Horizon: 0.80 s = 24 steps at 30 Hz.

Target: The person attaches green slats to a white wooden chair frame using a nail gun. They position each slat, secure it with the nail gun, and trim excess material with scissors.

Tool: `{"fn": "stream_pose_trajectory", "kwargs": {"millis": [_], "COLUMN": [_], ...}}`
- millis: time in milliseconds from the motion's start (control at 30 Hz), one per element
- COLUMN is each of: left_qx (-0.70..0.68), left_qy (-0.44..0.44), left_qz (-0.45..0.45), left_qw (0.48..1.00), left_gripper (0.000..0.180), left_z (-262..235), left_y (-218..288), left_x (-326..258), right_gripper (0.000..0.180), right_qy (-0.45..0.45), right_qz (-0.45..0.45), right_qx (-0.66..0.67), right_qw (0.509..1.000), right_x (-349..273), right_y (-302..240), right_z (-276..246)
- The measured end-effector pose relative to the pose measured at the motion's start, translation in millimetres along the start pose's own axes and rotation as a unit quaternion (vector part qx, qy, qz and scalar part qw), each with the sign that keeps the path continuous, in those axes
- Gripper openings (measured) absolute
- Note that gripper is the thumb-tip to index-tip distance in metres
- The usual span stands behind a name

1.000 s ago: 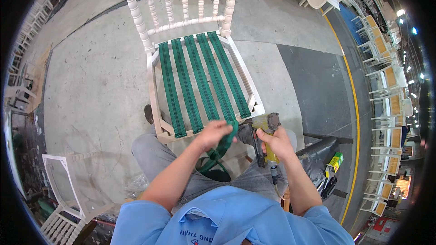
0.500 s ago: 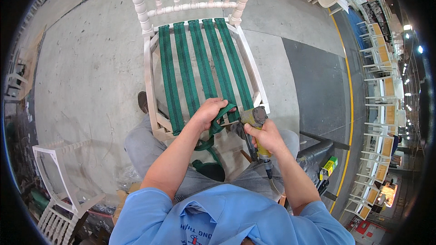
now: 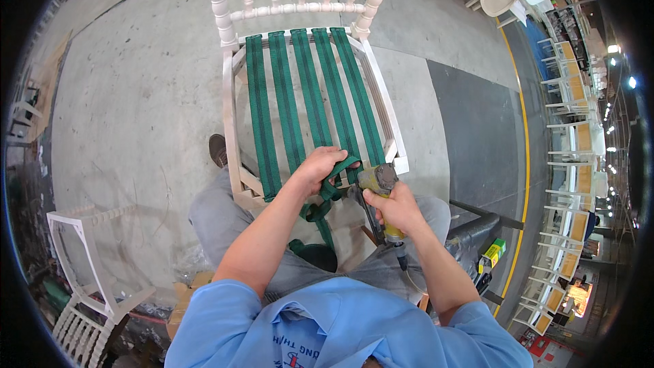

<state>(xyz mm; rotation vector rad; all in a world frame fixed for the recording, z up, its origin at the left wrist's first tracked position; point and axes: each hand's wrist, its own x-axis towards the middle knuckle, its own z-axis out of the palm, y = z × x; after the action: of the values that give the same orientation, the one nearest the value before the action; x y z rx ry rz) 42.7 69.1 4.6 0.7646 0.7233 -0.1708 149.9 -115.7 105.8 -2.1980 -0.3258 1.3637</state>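
**A:** What fills most of the view?

**B:** A grey concrete floor [image 3: 136,109], seen from above. On it stands a white wooden chair frame [image 3: 231,123] with turned spindles at its back. Four green webbing straps [image 3: 306,88] run side by side across the open seat, from the back rail toward the person.

**A:** Where is the person?

**B:** Seated at the chair's front edge, in a blue shirt [image 3: 340,327] and grey trousers, both forearms coming up from the bottom of the view.

**A:** What is the left hand doing?

**B:** The left hand [image 3: 320,167] rests on the front seat rail, fingers clenched around the loose end of a green strap [image 3: 325,194]. That strap loops under the hand and trails down between the knees.

**A:** And the right?

**B:** The right hand [image 3: 394,208] grips the handle of a yellow-green staple gun [image 3: 376,180], fingers wrapped tight. The tool's head sits just beside the left hand, near the chair's front right corner.

**A:** Anything else around?

**B:** Another white chair frame [image 3: 82,252] lies at the lower left. Rows of similar chairs [image 3: 572,116] line the right side beyond a yellow floor line [image 3: 523,184]. A small green and yellow box [image 3: 492,253] sits by the right knee.
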Motion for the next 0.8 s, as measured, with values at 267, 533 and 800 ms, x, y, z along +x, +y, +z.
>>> {"fn": "stream_pose_trajectory", "kwargs": {"millis": [267, 533, 800], "left_qx": [-0.016, 0.246, 0.576], "left_qy": [-0.007, -0.025, 0.101], "left_qz": [0.015, 0.108, 0.326], "left_qw": [1.0, 0.963, 0.743], "left_gripper": [0.024, 0.034, 0.042], "left_z": [0.7, 15.2, 49.3], "left_y": [1.6, -17.1, -76.0], "left_x": [-2.4, -19.2, -39.5], "right_gripper": [0.039, 0.03, 0.038], "right_qy": [0.002, 0.249, 0.438], "right_qz": [-0.038, -0.105, 0.05], "right_qx": [0.079, 0.202, 0.331], "right_qw": [0.996, 0.941, 0.834], "right_x": [-10.6, -146.1, -240.3], "right_y": [6.7, 66.6, 245.5], "right_z": [-8.3, -142.4, -228.0]}}
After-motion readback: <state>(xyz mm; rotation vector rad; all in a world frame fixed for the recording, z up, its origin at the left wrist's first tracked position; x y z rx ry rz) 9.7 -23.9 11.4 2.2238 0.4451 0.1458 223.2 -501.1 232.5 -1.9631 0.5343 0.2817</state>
